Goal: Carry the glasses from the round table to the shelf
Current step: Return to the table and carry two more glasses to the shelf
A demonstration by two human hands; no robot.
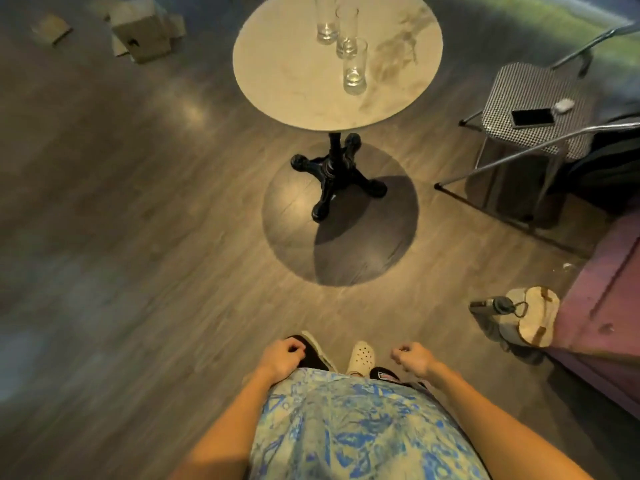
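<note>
Three tall clear glasses stand in a row on the round marble table (284, 64): the nearest glass (355, 67), the middle glass (346, 31) and the far glass (326, 19), cut off by the top edge. The table rests on a black cast-iron foot (337, 174). My left hand (282, 356) and my right hand (415, 358) hang low in front of my body, far below and short of the table, fingers curled with nothing in them. No shelf is in view.
A checkered metal-frame chair (526, 98) right of the table holds a phone (532, 117) and a small white case (563, 105). A purple bench (602, 306) with a bag and bottle (519, 313) beside it stands lower right. Cardboard boxes (142, 32) lie on the wooden floor far left.
</note>
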